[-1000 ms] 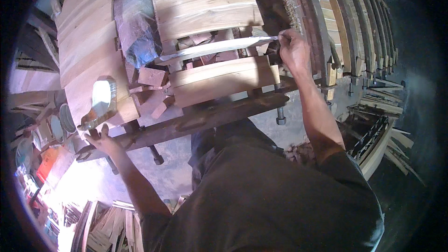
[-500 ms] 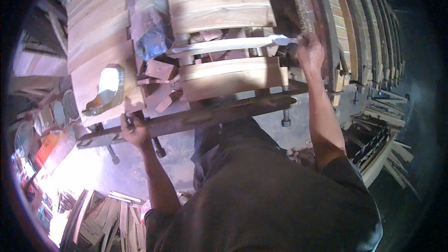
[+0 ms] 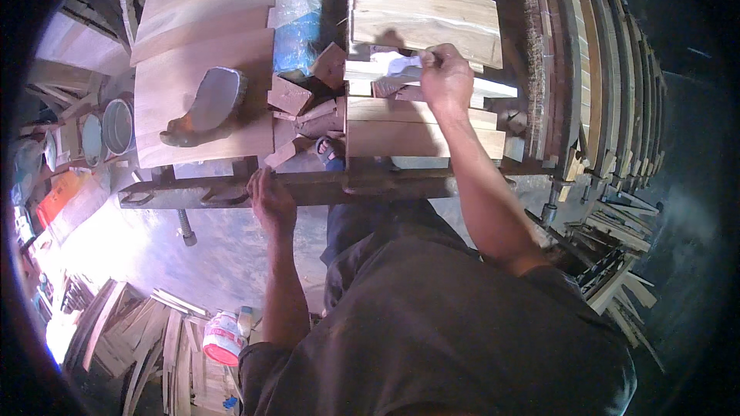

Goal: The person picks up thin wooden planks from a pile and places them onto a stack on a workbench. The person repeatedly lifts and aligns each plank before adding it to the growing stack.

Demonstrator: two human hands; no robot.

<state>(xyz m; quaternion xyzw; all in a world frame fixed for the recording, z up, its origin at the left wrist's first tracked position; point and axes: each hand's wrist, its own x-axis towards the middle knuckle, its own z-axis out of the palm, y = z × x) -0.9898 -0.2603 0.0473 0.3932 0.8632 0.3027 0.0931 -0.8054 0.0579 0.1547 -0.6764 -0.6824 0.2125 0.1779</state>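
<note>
Closest to me, the dark shirt [image 3: 432, 316] fills the bottom of my view, with a red-and-white bucket [image 3: 223, 337] by scrap wood [image 3: 181, 362] at its lower left. My left hand [image 3: 273, 202] is at the long dark beam [image 3: 324, 189], fingers curled and bunched near its upper edge; I can't tell from here whether they grip it or just rest there. Past the beam, two short boards [image 3: 401, 132] lie side by side. My right hand [image 3: 448, 77] is above them, its thumb and fingers clamped on a small white piece [image 3: 404, 65], which points left over the gap between those boards and the wide panel [image 3: 424, 8] beyond. I can't make out whether it touches the pale strip [image 3: 364, 70] beneath. To the left I have loose wood blocks [image 3: 290, 97] and, on the left-hand panel [image 3: 204, 38], a cut-open container [image 3: 217, 96] with white inside. Behind the blocks lies a bundle wrapped in blue and clear plastic [image 3: 299, 19]. Well off to the right, I see long dark bars [image 3: 590, 46] ranked side by side.
</note>
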